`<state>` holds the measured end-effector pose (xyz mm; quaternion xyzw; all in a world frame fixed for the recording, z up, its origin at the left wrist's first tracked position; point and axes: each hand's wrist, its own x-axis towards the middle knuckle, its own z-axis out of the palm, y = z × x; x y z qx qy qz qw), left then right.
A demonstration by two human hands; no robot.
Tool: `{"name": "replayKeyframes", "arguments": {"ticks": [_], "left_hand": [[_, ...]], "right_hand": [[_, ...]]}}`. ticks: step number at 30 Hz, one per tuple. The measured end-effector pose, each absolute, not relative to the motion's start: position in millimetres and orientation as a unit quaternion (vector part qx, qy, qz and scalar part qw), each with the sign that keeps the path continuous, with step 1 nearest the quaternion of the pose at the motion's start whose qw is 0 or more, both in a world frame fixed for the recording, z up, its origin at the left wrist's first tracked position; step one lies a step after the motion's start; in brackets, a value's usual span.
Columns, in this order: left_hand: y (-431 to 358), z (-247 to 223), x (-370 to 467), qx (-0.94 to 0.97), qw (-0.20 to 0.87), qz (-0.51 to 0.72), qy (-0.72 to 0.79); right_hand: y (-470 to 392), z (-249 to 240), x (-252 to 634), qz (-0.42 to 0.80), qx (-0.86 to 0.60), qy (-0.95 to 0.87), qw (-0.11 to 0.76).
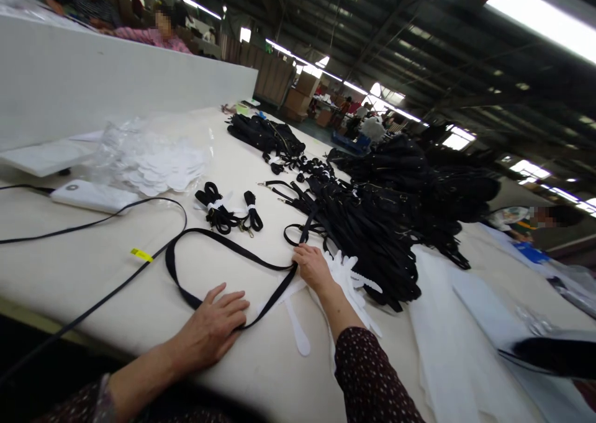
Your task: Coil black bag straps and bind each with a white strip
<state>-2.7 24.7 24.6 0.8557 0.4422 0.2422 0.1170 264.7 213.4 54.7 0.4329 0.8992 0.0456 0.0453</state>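
Note:
A long black strap (233, 246) lies in a loop on the pale table (153, 299). My left hand (216, 323) rests over the near part of the loop, palm down with fingers spread. At the loop's right side, my right hand (313, 264) pinches the strap where its lengths meet. White paper bands (347, 280) lie beside and under my right wrist, and one separate band (297, 327) sits between my hands. Beyond the loop are two black strap bundles (216, 209) (252, 212) wrapped with white bands.
Black straps and bags (367, 224) are heaped at the right. White paper pieces (158, 162) in plastic, a white power strip (93, 196) and a black cable (107, 299) lie left. White sheets (442, 323) cover the right side. People sit beyond a partition (116, 75).

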Motion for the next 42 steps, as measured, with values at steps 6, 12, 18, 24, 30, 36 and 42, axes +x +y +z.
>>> {"name": "replayKeyframes", "arguments": {"ticks": [6,12,18,24,30,36,42], "left_hand": [[3.2,28.8,-94.1,0.805,0.071,0.201,0.553],[-16.1,5.4,-194.6,0.742,-0.038,0.174,0.646],[-7.5,-4.8,-190.6,0.725,0.011,0.223,0.651],[-1.0,22.5,-196.9,0.622,0.110,0.338,0.698],[2.8,40.9,-194.3,0.573,0.115,0.279,0.762],[1.2,45.9,-184.0,0.593,0.088,0.163,0.784],[-15.2,38.3,-191.6,0.656,0.050,0.207,0.724]], "right_hand": [[219.3,53.5,289.0,0.055,0.437,0.897,0.028],[220.0,52.6,291.2,0.060,0.462,0.885,0.016],[217.2,51.9,280.1,0.058,0.468,0.882,0.017],[215.5,51.6,286.0,0.041,0.461,0.887,-0.003],[213.9,54.4,268.6,0.031,0.465,0.881,-0.089],[186.2,53.6,208.3,-0.044,0.376,0.913,-0.152],[172.3,44.2,213.4,-0.055,0.381,0.902,-0.198]]}}
